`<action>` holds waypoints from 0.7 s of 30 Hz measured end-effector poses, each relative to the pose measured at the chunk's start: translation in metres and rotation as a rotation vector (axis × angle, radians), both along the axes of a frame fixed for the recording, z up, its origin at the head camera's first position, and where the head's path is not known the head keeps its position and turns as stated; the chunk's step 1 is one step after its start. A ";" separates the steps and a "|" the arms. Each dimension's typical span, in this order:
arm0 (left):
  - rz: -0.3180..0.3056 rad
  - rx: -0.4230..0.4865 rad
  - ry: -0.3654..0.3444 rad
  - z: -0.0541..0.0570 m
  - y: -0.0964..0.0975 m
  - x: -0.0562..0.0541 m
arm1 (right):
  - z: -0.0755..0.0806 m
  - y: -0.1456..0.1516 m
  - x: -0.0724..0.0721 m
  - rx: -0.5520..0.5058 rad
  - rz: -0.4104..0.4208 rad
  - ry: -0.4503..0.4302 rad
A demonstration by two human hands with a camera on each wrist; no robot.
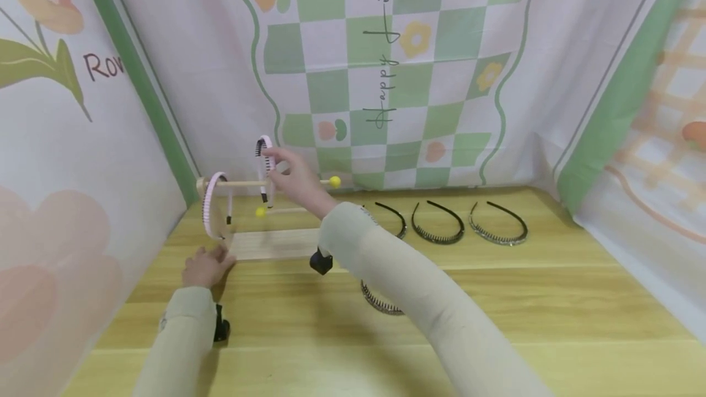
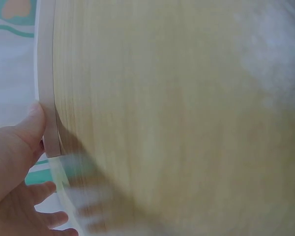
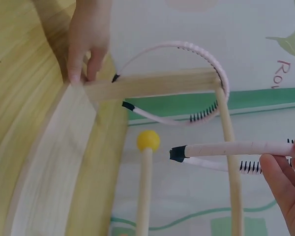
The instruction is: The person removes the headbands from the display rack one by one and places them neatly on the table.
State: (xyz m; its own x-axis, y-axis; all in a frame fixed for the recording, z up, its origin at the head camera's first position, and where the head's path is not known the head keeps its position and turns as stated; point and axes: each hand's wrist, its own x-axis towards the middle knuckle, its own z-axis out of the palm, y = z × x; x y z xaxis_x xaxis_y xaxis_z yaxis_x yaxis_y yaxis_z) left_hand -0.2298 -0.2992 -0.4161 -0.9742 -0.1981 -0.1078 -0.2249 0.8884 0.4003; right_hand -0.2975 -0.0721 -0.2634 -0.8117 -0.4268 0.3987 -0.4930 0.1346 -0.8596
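A wooden stand (image 1: 276, 245) has an upper rod (image 1: 242, 184) tipped with a yellow ball (image 1: 334, 182) and a lower rod with another yellow ball (image 3: 148, 141). My right hand (image 1: 298, 179) pinches a pink toothed headband (image 3: 226, 149) between thumb and fingers, its two arms straddling the upper rod. A second pink headband (image 1: 207, 204) hangs on that rod near the upright (image 3: 157, 84). My left hand (image 1: 206, 267) grips the near corner of the stand's base; the left wrist view shows its thumb (image 2: 35, 118) on the wood's edge.
Dark toothed headbands lie on the wooden table (image 1: 265, 348) to the right: one in the middle (image 1: 438, 240), one farther right (image 1: 499, 240), others partly hidden by my right sleeve (image 1: 419, 287). Printed curtains (image 1: 386, 78) enclose the back and sides.
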 end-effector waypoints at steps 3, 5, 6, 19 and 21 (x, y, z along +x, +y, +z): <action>-0.010 -0.006 0.006 0.001 0.001 0.001 | 0.001 0.010 -0.002 -0.006 -0.008 -0.005; -0.015 -0.010 0.007 0.002 0.002 0.002 | 0.002 0.017 -0.003 0.003 -0.024 -0.017; -0.018 -0.012 0.009 0.003 0.002 0.003 | 0.003 0.020 -0.004 0.010 -0.034 -0.026; -0.019 -0.017 -0.009 0.004 0.003 0.003 | 0.009 0.057 -0.004 0.009 -0.085 -0.043; -0.021 -0.014 -0.009 0.006 0.004 0.004 | 0.010 0.062 -0.004 -0.007 -0.078 -0.040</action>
State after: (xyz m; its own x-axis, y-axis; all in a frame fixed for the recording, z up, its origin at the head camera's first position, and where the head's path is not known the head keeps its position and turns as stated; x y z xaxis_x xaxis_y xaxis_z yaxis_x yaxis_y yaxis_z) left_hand -0.2253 -0.2952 -0.4101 -0.9772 -0.1790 -0.1140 -0.2096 0.8985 0.3857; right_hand -0.3010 -0.0100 -0.2538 -0.8576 -0.3594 0.3679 -0.4465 0.1654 -0.8793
